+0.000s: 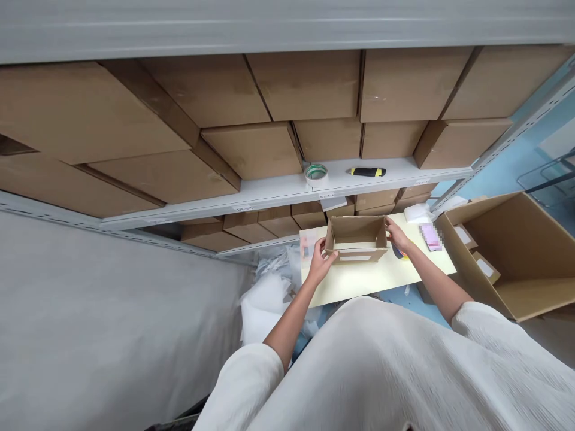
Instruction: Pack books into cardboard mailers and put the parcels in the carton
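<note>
A small cardboard box with a white label on its near side is held between my two hands, over a pale yellow board. Its top faces me uncovered, and a pale surface shows inside at the bottom. My left hand grips the left end, thumb on the near wall. At the far right corner, my right hand has its fingers closed on the box edge. Partly hidden by my right forearm, a dark blue and yellow round object lies on the board; its kind I cannot make out.
Cardboard boxes fill the grey shelf rack ahead. On its ledge lie a tape roll and a black-yellow utility knife. A large carton with small labelled boxes stands right. White foam sheets are piled left, near a grey wall.
</note>
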### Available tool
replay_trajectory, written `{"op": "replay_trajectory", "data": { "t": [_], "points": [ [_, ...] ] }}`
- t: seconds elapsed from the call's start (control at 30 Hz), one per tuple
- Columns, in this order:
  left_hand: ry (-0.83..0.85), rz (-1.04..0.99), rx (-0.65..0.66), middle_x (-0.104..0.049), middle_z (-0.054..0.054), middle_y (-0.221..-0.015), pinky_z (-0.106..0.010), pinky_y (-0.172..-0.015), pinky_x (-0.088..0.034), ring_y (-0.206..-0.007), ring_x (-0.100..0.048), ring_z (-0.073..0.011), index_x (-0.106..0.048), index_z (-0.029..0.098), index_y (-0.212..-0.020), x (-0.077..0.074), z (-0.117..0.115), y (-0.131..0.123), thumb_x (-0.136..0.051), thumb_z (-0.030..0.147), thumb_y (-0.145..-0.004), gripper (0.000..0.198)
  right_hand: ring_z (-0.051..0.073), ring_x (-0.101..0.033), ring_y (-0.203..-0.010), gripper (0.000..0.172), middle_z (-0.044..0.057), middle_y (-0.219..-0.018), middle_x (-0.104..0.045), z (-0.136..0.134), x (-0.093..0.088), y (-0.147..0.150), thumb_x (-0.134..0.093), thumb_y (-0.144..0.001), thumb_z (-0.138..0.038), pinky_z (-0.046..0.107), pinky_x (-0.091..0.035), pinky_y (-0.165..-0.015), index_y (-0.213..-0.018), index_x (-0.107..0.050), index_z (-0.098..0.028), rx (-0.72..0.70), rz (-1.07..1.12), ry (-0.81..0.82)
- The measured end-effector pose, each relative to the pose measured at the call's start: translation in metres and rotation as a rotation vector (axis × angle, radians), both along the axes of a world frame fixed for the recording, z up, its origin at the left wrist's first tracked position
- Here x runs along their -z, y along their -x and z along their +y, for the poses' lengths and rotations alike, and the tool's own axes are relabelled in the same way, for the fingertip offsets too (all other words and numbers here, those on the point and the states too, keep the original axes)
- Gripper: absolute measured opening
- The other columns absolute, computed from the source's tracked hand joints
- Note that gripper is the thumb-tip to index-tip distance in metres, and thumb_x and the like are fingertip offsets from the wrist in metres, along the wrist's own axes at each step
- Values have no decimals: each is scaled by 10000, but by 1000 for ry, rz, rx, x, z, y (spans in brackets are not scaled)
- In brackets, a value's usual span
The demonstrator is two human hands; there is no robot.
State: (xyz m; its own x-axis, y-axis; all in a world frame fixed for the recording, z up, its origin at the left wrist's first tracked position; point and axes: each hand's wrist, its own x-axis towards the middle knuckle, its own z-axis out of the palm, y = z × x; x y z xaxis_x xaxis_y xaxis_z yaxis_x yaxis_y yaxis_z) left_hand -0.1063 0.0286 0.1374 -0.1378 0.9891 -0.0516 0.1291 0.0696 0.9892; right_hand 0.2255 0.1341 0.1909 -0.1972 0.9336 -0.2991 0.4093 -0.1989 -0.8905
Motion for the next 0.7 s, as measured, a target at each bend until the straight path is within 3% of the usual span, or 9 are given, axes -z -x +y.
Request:
{"op": "replay_trajectory", "data": {
  "t": [0.1, 0.2, 0.3, 0.4, 0.57, 0.7],
  "points": [
    [-28, 69, 38, -564, -125, -1580, -428, -1119, -557, -1472, -572, -288, -519, 319, -1524, -7, -10, -9, -781, 413, -927, 659, 275, -619, -1378, 636, 75, -1537, -653, 4, -2, -6, -594, -901, -349, 477, -580, -1084, -1533, -523, -348, -83, 152, 13],
    [-49, 204, 95, -553, -114, -1587, -470, -1166, -519, -1495, -541, -307, -652, 331, -1422, -13, -17, -15, -774, 453, -945, 508, 296, -554, -1478, 730, 100, -1598, -586, 9, -1, -10, -709, -849, -352, 469, -577, -1114, -1545, -488, -335, -125, 162, -41],
    [-54, 296, 102, -577, -111, -1560, -521, -1249, -439, -1502, -523, -324, -780, 312, -1254, -14, -18, -20, -752, 463, -970, 323, 329, -532, -1504, 809, 128, -1644, -495, 14, 1, -13, -780, -789, -340, 458, -628, -1037, -1531, -459, -326, -114, 147, -111],
    [-42, 319, 81, -609, -114, -1528, -548, -1284, -396, -1491, -517, -336, -818, 291, -1200, -11, -16, -23, -740, 478, -978, 301, 340, -544, -1489, 764, 133, -1633, -456, 18, 2, -14, -801, -758, -340, 424, -665, -942, -1451, -480, -317, -116, 123, -167],
    [-25, 345, 101, -631, -108, -1523, -570, -1290, -372, -1495, -491, -349, -809, 285, -1176, -12, -14, -26, -733, 461, -976, 277, 333, -563, -1449, 674, 115, -1545, -488, 23, 8, -15, -817, -754, -353, 437, -657, -968, -1355, -516, -303, -129, 53, -229],
    [-27, 300, 42, -638, -129, -1468, -513, -1182, -474, -1413, -564, -325, -681, 282, -1362, -15, -13, -29, -764, 427, -947, 447, 331, -570, -1411, 649, 119, -1489, -532, 28, 13, -16, -800, -752, -293, 482, -613, -1056, -1355, -558, -274, -163, -81, -296]
  ]
}}
